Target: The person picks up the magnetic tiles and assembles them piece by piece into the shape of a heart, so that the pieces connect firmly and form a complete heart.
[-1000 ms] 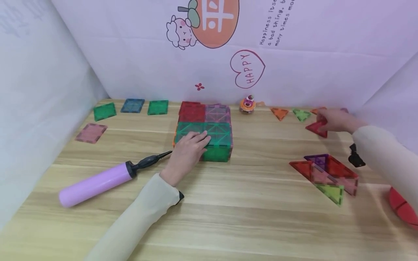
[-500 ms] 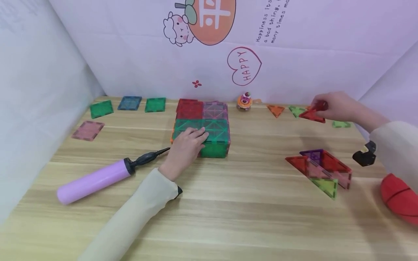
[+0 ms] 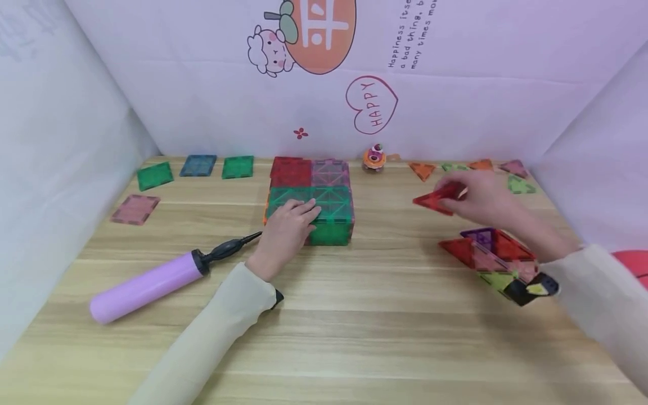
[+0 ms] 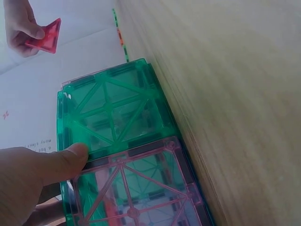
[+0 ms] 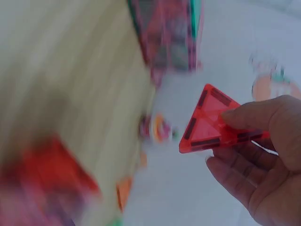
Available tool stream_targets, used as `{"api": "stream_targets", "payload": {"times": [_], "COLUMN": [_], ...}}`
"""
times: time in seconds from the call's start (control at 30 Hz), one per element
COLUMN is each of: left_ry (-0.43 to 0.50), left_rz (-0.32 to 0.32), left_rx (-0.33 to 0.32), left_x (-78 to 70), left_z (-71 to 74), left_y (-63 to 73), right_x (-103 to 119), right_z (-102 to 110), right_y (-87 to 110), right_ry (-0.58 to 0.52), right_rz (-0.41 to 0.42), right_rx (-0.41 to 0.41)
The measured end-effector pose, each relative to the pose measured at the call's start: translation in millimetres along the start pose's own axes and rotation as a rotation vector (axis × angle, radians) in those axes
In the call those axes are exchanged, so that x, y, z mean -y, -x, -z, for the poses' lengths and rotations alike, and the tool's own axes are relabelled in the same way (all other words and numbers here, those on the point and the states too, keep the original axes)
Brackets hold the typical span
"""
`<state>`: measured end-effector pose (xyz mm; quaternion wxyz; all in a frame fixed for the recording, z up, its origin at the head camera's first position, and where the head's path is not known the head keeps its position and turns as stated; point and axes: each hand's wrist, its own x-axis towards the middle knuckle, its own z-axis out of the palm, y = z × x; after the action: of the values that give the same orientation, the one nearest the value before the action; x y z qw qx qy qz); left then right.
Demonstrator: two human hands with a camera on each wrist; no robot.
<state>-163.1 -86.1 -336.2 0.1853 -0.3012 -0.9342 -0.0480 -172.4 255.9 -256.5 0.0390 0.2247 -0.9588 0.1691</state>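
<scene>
A box of see-through magnetic tiles stands at the middle, with a green top (image 3: 334, 202) and red and purple tiles (image 3: 291, 171) behind. My left hand (image 3: 288, 230) rests on its near top edge, fingers laid over the green top. In the left wrist view, the thumb lies on the side face by a green tile (image 4: 108, 108), just above a pink one (image 4: 136, 193). Raised above the table, my right hand (image 3: 481, 197) pinches a red triangular magnetic tile (image 5: 209, 120) between thumb and fingers. Below that hand is a cluster of joined triangle tiles (image 3: 458, 250), partly covered by the wrist strap.
Several loose triangle tiles (image 3: 422, 170) lie along the back right, square tiles (image 3: 238, 167) at back left. A small figurine (image 3: 374, 158) stands by the wall. A purple hand pump (image 3: 147, 287) lies at left; a red object (image 3: 635, 261) sits at the right edge.
My right hand has lifted the red triangular tile from the back right and carried it left and nearer the box. The left hand has stayed on the box.
</scene>
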Motion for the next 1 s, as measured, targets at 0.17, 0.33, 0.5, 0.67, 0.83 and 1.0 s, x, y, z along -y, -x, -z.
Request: {"api": "stream_targets", "payload": {"times": [0.17, 0.33, 0.5, 0.67, 0.83, 1.0], "left_ry": [-0.012, -0.020, 0.017, 0.034, 0.032, 0.005], "left_rz": [-0.005, -0.007, 0.009, 0.016, 0.017, -0.016], "left_rx": [-0.011, -0.028, -0.035, -0.037, -0.049, -0.045], "left_x": [0.9, 1.5, 0.5, -0.5, -0.6, -1.2], "left_z": [0.7, -0.7, -2.1, -3.3, -4.8, -5.0], "left_y": [-0.1, -0.2, 0.8, 2.4, 3.5, 4.0], "right_x": [30.7, 51.5, 64.7, 75.6, 85.1, 91.1], "right_z": [-33.7, -63.3, -86.2, -105.9, -120.4, -128.3], "right_y": [10.5, 12.5, 6.8, 3.7, 4.9, 8.3], "right_ry": [-0.110, -0.195, -0.227, -0.270, -0.290, -0.304], "right_rz": [0.038, 0.047, 0.117, 0.132, 0.089, 0.037], "right_rx": [0.010, 0.010, 0.013, 0.074, 0.092, 0.082]}}
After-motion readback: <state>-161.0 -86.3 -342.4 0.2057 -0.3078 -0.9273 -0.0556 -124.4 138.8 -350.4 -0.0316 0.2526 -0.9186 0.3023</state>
